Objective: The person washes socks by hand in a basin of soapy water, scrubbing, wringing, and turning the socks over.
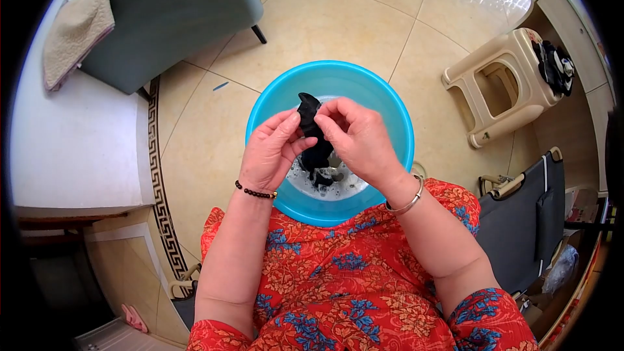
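Observation:
A wet black sock (311,114) hangs between my two hands over a blue plastic basin (266,101). My left hand (276,140) pinches its upper left edge between thumb and fingers. On the other side, my right hand (354,136) grips the edge with thumb and forefinger. The sock's lower part dangles toward soapy water (351,185) with white suds at the bottom of the basin. Dark fabric also lies in the suds, and I cannot tell whether it is a separate piece.
A beige plastic stool (504,88) at right carries black and white cloth pieces (552,68). A grey-green chair (182,19) stands at upper left, with a beige cloth (79,34) beside it. A folding chair's dark panel (520,221) is at lower right; pink slippers (134,318) lie lower left.

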Action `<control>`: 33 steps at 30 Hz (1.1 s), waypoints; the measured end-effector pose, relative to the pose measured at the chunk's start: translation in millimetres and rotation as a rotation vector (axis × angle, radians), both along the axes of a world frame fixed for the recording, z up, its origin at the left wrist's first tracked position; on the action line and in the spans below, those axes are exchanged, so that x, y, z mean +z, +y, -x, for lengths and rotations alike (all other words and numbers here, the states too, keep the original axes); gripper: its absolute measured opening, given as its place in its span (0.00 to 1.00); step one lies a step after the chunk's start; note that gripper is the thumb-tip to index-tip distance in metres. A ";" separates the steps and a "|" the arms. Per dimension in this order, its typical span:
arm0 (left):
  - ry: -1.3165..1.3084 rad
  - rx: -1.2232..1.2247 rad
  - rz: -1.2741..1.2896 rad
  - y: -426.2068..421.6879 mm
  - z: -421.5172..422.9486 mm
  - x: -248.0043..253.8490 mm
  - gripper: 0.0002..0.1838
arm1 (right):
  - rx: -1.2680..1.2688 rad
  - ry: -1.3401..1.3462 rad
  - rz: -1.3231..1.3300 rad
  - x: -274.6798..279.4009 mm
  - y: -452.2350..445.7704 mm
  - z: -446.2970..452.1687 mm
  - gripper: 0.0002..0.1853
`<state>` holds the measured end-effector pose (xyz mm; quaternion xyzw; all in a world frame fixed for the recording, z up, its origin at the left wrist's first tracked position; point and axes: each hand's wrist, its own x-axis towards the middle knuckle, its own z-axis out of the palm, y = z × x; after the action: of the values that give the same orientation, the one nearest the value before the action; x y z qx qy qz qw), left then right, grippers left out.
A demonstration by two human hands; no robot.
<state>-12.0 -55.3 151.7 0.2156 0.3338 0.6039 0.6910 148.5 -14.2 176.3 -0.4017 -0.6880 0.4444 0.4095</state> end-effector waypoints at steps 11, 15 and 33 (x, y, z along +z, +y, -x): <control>0.117 0.000 -0.080 -0.8 -7.5 -1.6 0.11 | -0.045 -0.108 -0.209 0.9 -1.2 1.3 0.05; 0.229 0.003 -0.050 -2.2 -7.2 -2.9 0.10 | -0.054 -0.147 -0.178 2.6 -0.9 -0.5 0.05; 0.292 0.019 -0.059 -2.6 -6.2 -0.5 0.11 | -0.106 0.059 0.194 3.1 6.7 -1.5 0.06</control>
<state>-5.8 -57.9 151.2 0.3183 0.4147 0.5822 0.6227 150.0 -7.6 179.4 -0.4623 -0.6072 0.4983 0.4115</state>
